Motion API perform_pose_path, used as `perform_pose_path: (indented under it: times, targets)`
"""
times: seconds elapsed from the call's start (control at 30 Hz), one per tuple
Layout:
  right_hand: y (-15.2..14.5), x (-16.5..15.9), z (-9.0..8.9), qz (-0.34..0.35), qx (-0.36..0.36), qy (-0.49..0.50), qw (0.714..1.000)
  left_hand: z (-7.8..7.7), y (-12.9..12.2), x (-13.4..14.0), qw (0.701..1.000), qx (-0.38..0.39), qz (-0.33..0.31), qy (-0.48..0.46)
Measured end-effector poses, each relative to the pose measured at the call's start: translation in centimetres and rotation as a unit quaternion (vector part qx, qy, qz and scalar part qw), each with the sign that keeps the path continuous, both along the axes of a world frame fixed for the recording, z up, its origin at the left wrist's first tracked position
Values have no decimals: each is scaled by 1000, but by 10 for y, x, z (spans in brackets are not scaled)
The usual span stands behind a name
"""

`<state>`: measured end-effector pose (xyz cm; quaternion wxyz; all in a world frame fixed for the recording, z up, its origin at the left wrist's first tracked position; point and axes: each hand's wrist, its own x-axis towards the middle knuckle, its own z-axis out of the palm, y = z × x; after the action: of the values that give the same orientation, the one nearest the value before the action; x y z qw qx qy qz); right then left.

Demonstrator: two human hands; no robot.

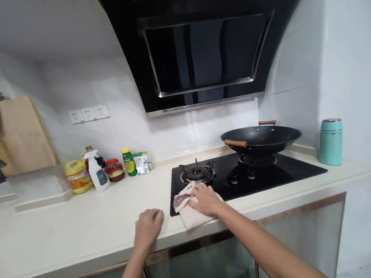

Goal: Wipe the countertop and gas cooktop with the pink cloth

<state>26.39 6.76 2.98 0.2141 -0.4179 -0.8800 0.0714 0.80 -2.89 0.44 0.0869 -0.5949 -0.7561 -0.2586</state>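
My right hand presses a pale pink cloth onto the front left corner of the black gas stove, fingers bent over it. Part of the cloth bunches up near the left burner, showing a purple patch, and its lower end lies over the counter's front edge. My left hand rests on the white counter left of the stove, its fingers curled in with nothing visible in them. On the right burner sits a black wok with wooden handles.
A turquoise flask stands right of the stove. Along the back wall at left are a yellow jug, a white spray bottle, a red-lidded jar and a green bottle. The black range hood hangs above.
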Motion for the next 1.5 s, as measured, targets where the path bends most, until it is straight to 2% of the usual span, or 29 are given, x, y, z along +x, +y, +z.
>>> perform_pose_path:
  times: [0.1, 0.2, 0.33, 0.43, 0.53, 0.67, 0.77, 0.9, 1.0, 1.07, 1.13, 1.23, 1.5]
  targets:
    - [11, 38, -6, -74, 0, 2, 997, 1, -1, 5, 1000, -13, 4, 7]
    - [22, 61, -7, -147, 3, -9, 989, 2, -2, 9, 1000, -14, 5, 18]
    - [45, 61, -2, -210, 7, -16, 978, 3, -3, 12, 1000, -10, 3, 25]
    - [61, 55, 3, -218, -5, -13, 976, 4, -4, 11, 1000, -14, 4, 24]
    - [63, 55, 2, -192, -23, -16, 981, 5, -4, 11, 1000, -19, 3, 25]
    - [40, 51, -6, -137, -38, -28, 989, 6, -3, 14, 999, -22, 9, 27]
    - [8, 32, -8, -70, -27, -27, 997, 6, -1, 15, 999, -21, 13, 34]
    - [-33, -10, -4, 62, 6, -22, 998, 2, 1, 8, 999, -16, 9, 40]
    - [-46, -30, 1, 133, 29, -18, 991, 1, 3, 0, 999, -23, 1, 31]
    - [-44, -30, 3, 145, 34, -11, 989, 1, 4, -3, 999, -25, 0, 28]
    - [-36, -16, 4, 136, 29, -3, 990, 2, 4, -5, 999, -22, 1, 27]
    - [-21, 22, 1, 98, 18, 5, 995, 2, 4, -4, 1000, -22, 5, 20]
    - [4, 175, -19, -106, 9, 6, 994, 2, 5, -2, 999, -26, 1, 20]
